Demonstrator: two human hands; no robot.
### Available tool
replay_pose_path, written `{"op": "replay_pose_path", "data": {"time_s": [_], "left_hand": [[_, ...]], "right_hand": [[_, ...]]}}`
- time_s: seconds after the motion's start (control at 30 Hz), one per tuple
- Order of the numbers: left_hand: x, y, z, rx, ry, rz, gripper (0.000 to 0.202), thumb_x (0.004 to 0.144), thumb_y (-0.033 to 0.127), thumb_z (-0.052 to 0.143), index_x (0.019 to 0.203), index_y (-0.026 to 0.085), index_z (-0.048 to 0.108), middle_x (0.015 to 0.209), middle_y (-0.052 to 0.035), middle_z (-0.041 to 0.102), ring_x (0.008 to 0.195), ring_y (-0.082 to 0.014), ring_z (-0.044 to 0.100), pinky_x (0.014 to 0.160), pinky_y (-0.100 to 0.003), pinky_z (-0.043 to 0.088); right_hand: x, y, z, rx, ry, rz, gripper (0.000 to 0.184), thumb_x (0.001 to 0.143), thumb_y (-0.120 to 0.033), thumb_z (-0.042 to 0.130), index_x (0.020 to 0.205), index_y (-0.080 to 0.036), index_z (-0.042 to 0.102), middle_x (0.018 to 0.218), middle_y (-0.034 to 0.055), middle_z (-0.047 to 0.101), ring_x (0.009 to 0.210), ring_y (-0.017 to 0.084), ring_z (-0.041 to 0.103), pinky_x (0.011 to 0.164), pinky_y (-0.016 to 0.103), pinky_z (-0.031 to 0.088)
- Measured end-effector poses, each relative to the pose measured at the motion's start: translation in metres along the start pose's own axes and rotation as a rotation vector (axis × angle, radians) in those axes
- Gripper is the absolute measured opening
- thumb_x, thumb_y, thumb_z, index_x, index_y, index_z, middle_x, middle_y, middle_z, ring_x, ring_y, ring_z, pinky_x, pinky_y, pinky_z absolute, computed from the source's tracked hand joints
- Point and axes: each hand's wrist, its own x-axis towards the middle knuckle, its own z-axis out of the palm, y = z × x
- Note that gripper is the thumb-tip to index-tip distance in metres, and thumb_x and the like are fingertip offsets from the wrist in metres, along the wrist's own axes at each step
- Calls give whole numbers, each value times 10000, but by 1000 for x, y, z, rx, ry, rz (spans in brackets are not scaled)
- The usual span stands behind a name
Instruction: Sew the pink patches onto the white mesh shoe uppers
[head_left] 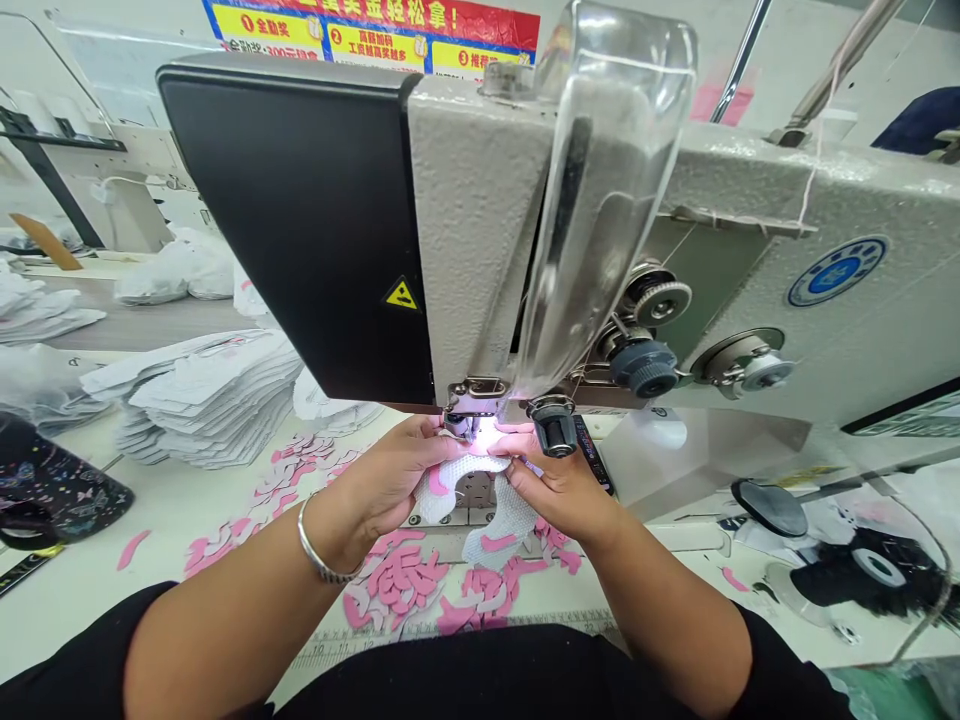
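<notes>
A white mesh fabric piece point(504, 516) with small pink patches lies under the lit presser foot point(475, 412) of a grey sewing machine point(487, 190). My left hand point(394, 478), a silver bracelet on its wrist, pinches the piece's left side right beside the needle. My right hand point(559, 482) presses its fingers onto the right side of the same piece. Both hands are closed on the fabric, and the needle itself is hidden by glare.
Loose pink cut-outs point(409, 580) litter the table in front of me and to the left. Stacks of white fabric pieces point(206, 395) stand at the left. A dark patterned bag point(52, 490) sits at the far left. A ruler strip point(450, 632) runs along the near edge.
</notes>
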Motion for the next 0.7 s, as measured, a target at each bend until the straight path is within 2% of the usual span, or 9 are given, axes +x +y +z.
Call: {"op": "replay_pose_path", "data": {"time_s": [0.13,0.33,0.5,0.6,0.7], "left_hand": [[-1,1,0,20,1,13,139,631,197,809,705,147,702,697,-67,669,618,-186,625,577,-275,507],[2,-2,-4,-3,-58,33,144,658,193,804,766,139,726,745,-71,697,663,-183,644,638,-275,521],[5,-5,-10,-2,-33,49,180,651,207,843,737,133,703,736,-71,696,662,-178,646,632,-262,529],[2,-4,-12,-29,-58,42,208,671,217,858,784,133,705,777,-76,708,691,-177,660,660,-261,553],[-4,-5,-15,-65,-29,30,253,704,219,856,891,179,691,851,-51,709,737,-174,668,677,-265,568]], "right_hand": [[-3,3,3,-11,-4,19,249,885,-189,520,1049,-252,696,1055,51,664,1043,223,608,969,429,490],[-3,3,5,-17,-20,46,266,878,-188,510,1061,-261,689,1059,45,658,1059,230,600,970,438,489],[-2,2,4,-3,-7,30,273,884,-180,505,1079,-260,680,1032,44,654,1053,232,604,961,443,486],[-3,1,4,-9,-18,35,280,886,-185,515,1100,-263,677,1055,48,648,1078,241,598,971,453,474],[-4,1,4,-15,-30,42,276,893,-196,516,1105,-253,683,1063,58,649,1087,251,590,971,465,470]]}}
